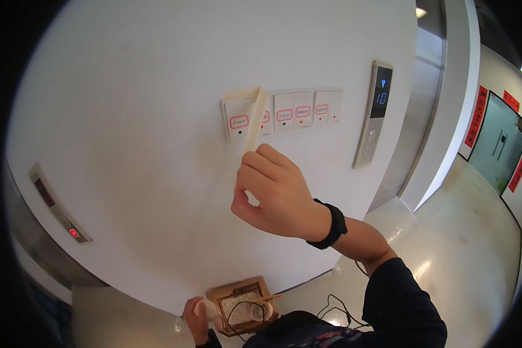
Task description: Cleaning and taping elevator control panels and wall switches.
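My right hand [278, 194], wearing a black wristband, is raised before the wall, its fingers pinched on a strip of cream masking tape [254, 122]. The strip runs up from the fingers to the top edge of the leftmost light switch panel [235, 122], where tape lies along the wall. It crosses in front of part of that panel. Low down, my left hand [196, 322] is closed round a pale, rounded object [205, 309] that resembles a tape roll; the fingers cover part of it.
Two more switch panels [293, 113] [327, 107] continue to the right, followed by a lift call panel [374, 113] beside a metal door frame. Another call panel [58, 203] is at left. Below, an open cardboard box [264, 286] holds a round roll [261, 313]; black cable [336, 301] trails nearby.
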`<state>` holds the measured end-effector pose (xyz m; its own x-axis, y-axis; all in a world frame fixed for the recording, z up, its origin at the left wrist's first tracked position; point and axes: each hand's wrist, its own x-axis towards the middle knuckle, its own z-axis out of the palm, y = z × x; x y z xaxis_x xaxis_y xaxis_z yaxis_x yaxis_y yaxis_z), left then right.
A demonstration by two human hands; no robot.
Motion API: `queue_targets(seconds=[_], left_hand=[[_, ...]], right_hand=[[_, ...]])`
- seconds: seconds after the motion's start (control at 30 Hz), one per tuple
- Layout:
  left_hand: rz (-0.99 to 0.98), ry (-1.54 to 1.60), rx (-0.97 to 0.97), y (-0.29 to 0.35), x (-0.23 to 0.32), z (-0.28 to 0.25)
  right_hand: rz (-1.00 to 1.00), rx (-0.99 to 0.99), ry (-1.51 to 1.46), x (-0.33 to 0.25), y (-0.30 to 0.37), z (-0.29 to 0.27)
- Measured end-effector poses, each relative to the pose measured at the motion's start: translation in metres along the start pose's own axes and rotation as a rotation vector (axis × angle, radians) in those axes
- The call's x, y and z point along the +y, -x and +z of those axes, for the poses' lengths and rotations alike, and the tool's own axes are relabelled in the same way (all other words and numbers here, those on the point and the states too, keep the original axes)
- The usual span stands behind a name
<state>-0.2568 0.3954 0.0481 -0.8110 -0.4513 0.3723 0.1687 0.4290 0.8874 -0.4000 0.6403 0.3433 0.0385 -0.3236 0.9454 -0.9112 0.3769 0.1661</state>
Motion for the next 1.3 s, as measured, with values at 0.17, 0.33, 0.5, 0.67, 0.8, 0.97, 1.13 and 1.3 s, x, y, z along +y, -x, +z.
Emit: queue_targets(seconds=[0.17, 0.33, 0.5, 0.67, 0.8, 0.97, 1.13, 1.3], left_hand=[[-0.004, -0.013, 0.039, 0.016, 0.011, 0.02], [-0.02, -0.009, 0.035, 0.034, 0.023, 0.042], [-0.019, -0.006, 0.075, 0.055, 0.036, 0.044], [-0.026, -0.056, 0.145, 0.078, 0.045, 0.034], [-0.07, -0.071, 0.187, 0.099, 0.05, 0.025], [-0.098, -0.073, 0.202, 0.11, 0.057, 0.022], [-0.05, -0.12, 0.188, 0.113, 0.064, 0.035], [-0.019, -0.135, 0.332, 0.108, 0.07, 0.037]], right_hand=[[-0.046, -0.138, -0.069, -0.004, 0.008, -0.034], [-0.065, -0.107, -0.126, -0.001, 0.016, -0.051], [-0.076, -0.112, -0.186, -0.004, 0.019, -0.062], [-0.168, -0.021, -0.231, -0.018, 0.023, -0.06], [-0.181, -0.092, -0.214, -0.017, 0.031, -0.07], [-0.19, -0.089, -0.223, -0.015, 0.035, -0.088], [-0.286, -0.319, -0.495, -0.043, 0.057, -0.119], [0.029, -0.576, -0.677, -0.012, 0.069, -0.134]])
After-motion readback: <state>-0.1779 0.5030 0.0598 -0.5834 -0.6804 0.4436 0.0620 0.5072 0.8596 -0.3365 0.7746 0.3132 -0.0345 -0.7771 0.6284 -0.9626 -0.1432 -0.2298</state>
